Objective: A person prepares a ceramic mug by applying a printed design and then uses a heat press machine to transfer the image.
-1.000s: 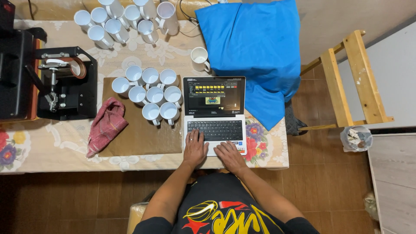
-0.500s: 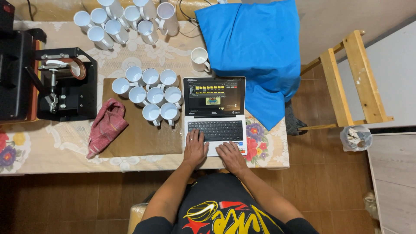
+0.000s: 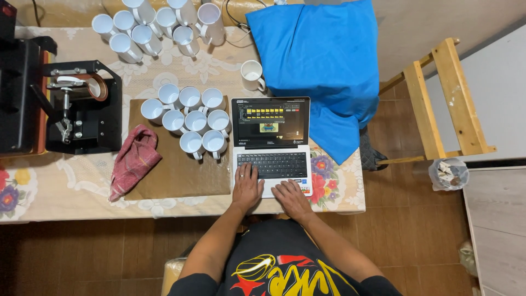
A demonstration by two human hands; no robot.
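Laptop [image 3: 271, 143] directly under left hand [image 3: 246, 186] and right hand [image 3: 291, 198].

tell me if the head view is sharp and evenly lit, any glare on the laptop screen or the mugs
Head view: sharp across the table; the laptop screen reads clean, no glare. Light is soft and even, with short shadows beside the white mugs. Both hands, left and right, are crisp with no motion blur. The black press loses detail in its dark parts; slight wide-angle bending at the edges.

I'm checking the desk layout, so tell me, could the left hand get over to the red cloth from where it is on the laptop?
Probably yes. The left hand rests on the laptop, and the red cloth lies to its left on the brown mat, with only bare mat between them; the white mugs stand farther back.
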